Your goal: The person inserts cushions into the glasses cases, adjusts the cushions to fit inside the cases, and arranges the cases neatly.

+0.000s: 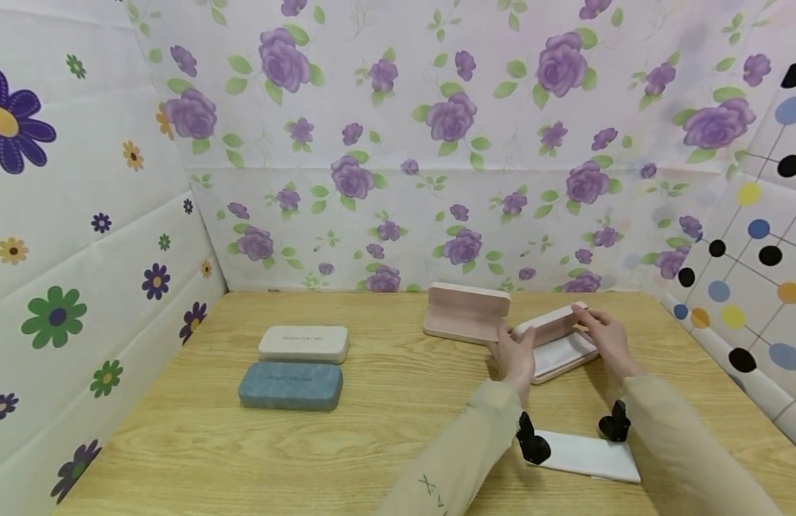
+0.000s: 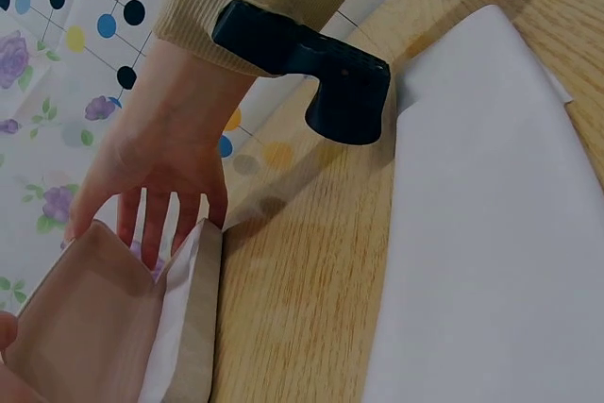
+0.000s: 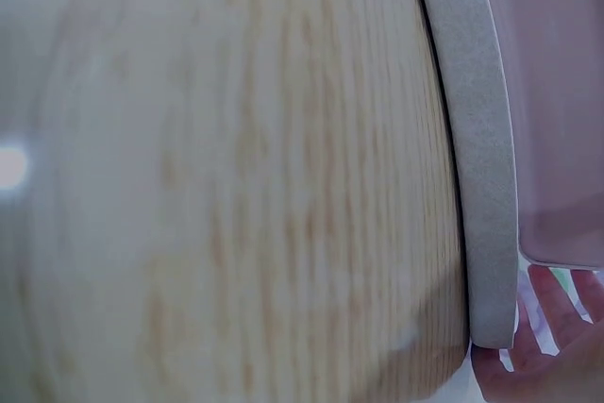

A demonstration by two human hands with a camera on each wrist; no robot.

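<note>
An open glasses case [image 1: 552, 327], pale outside and pink inside, sits at the right of the table with its lid raised. White cloth [image 1: 561, 355] lies in its base. My left hand [image 1: 516, 357] grips the case's left end, thumb at the lid's corner. At the opposite end my right hand [image 1: 606, 338] holds the lid's edge; the left wrist view shows its fingers spread around that end. Just behind and to the left stands a second open pink glasses case [image 1: 467, 315]. A white folded cloth [image 1: 584, 455] lies nearer me, below my wrists.
On the left of the wooden table [image 1: 398, 430] a closed cream glasses case [image 1: 304, 344] lies behind a closed blue glasses case [image 1: 291, 387]. Flowered sheeting [image 1: 398, 143] rises along the back and left; dotted sheeting [image 1: 759, 287] borders the right.
</note>
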